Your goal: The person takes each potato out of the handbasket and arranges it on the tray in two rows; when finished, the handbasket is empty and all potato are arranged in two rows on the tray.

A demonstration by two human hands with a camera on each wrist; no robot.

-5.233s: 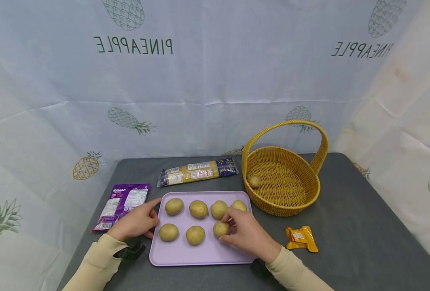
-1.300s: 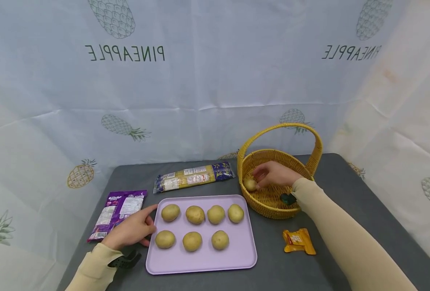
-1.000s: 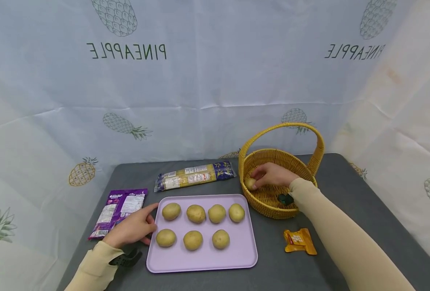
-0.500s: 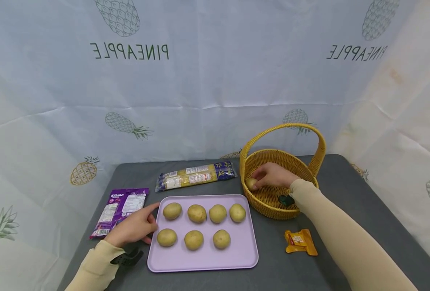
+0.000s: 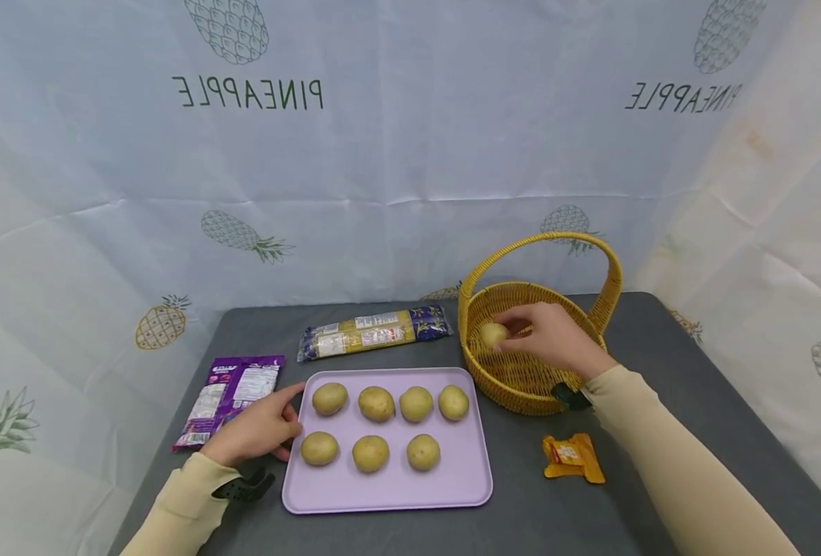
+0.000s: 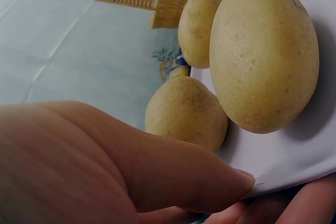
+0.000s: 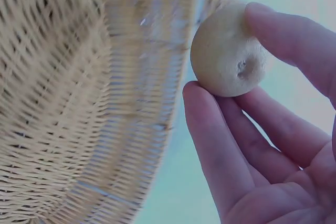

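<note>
In the head view, my right hand (image 5: pixel 551 337) pinches a potato (image 5: pixel 493 334) over the round wicker basket (image 5: pixel 516 398) with its tall handle. The right wrist view shows this potato (image 7: pixel 229 51) between thumb and fingertips, apart from the basket's wall. My left hand (image 5: pixel 259 429) holds the left edge of the lilac tray (image 5: pixel 389 495). The left wrist view has its thumb (image 6: pixel 210 182) on the tray's rim and other fingers beneath. Several potatoes lie on the tray, four across the back row and three in front, such as this one (image 5: pixel 423 452).
Behind the tray lie two clear-and-blue spaghetti packs (image 5: pixel 375 333). A purple snack bag (image 5: pixel 232 395) is left of the tray, near the left hand. An orange wrapped packet (image 5: pixel 573 457) lies in front of the basket, close to the right forearm. A pineapple-print curtain (image 5: pixel 396 154) hangs behind the grey table.
Some seconds ago my right hand was at a potato on the tray. It then took hold of the potato in the basket and has now raised it. My left hand keeps its place.
</note>
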